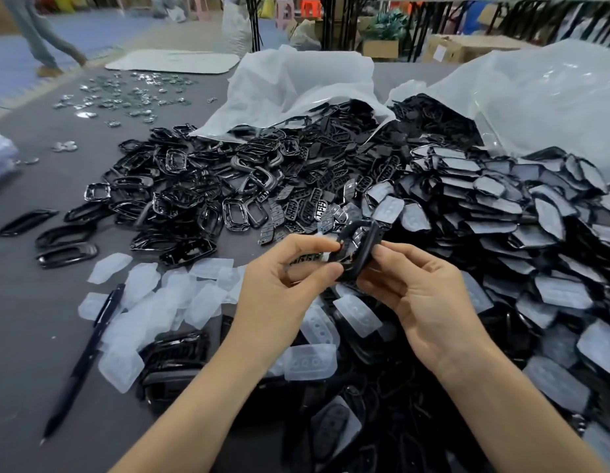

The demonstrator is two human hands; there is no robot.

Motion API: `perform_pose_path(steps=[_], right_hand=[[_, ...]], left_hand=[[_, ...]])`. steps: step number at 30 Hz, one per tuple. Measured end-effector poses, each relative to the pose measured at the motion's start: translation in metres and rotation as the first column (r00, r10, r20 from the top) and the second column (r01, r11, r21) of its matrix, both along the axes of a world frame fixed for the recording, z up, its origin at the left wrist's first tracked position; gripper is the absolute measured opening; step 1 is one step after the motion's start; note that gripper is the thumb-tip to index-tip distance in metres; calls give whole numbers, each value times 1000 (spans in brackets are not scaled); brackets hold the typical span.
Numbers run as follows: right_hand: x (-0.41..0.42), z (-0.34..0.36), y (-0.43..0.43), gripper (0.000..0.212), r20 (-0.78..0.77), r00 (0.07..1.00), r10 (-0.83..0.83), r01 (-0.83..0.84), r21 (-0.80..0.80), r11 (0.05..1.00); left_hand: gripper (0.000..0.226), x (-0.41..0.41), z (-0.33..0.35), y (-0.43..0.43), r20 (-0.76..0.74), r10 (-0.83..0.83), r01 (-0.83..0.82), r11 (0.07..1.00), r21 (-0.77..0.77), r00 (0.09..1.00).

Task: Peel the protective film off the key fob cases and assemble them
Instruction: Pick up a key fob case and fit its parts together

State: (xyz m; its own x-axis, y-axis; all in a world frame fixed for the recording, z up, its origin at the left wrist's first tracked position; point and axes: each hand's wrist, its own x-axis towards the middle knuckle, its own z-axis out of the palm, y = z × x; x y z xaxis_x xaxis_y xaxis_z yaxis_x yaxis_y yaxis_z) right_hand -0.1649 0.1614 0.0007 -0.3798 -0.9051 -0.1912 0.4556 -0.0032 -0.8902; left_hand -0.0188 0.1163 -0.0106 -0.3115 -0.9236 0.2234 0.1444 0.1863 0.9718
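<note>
A black key fob case [356, 250] is held upright over the table between both hands. My left hand [283, 285] pinches its left edge with thumb and fingertips. My right hand [419, 295] grips its right side. A heap of black frames [194, 196] lies at the centre left. Film-covered case halves [522, 233] pile up on the right. Peeled clear films [153, 302] lie scattered at the lower left, and assembled cases [175, 363] sit below my left forearm.
A dark pen [85, 360] lies at the lower left on the grey table [30, 319]. Two open white plastic bags [296, 87] spill parts at the back. Small shiny scraps [126, 93] are strewn far left. A person's legs [40, 32] are beyond the table.
</note>
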Motion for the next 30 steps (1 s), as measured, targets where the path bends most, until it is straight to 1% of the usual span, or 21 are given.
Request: perform_pose_path(steps=[5, 8, 11, 14, 17, 19, 21, 23, 25, 26, 27, 30], right_hand=[[0, 1, -1, 25, 29, 999, 30, -30, -17, 999], [0, 1, -1, 23, 51, 998, 41, -40, -23, 999], [0, 1, -1, 22, 57, 998, 21, -20, -18, 1000], [-2, 0, -2, 19, 44, 999, -25, 26, -20, 999], [-2, 0, -3, 9, 44, 998, -33, 35, -36, 999], [-2, 0, -3, 5, 52, 998, -40, 42, -42, 998], [-2, 1, -3, 7, 68, 997, -46, 49, -46, 998], [-3, 2, -3, 9, 78, 995, -57, 61, -52, 997], [-5, 2, -4, 2, 100, 993, -65, 71, -62, 996], [-5, 2, -4, 6, 102, 993, -68, 75, -70, 995], [-5, 2, -4, 9, 107, 992, -67, 75, -73, 994], [-6, 2, -4, 2, 114, 992, -62, 72, -82, 994]], left_hand=[[22, 1, -3, 0, 4, 0, 0, 1000, -16, 1000], [24, 1, -4, -1, 28, 6, -5, 999, -54, 1000], [29, 1, -5, -2, 38, 15, -12, 997, -74, 999], [29, 2, -6, -3, 14, 0, 1, 999, -37, 1000], [18, 4, -3, -4, 2, -41, 41, 999, 16, 999], [25, 4, -2, -3, 10, -71, 71, 997, 20, 997], [27, 2, -2, -2, -28, -84, 85, 995, 44, 996], [25, 1, -2, -2, -83, -69, 76, 994, 83, 994], [18, 0, -1, -2, -150, -32, 52, 990, 134, 988], [16, 1, -1, -3, -173, -15, 42, 987, 158, 985], [16, 1, 0, -3, -179, -2, 34, 985, 172, 984], [15, 2, -1, -3, -160, 28, 1, 984, 176, 987]])
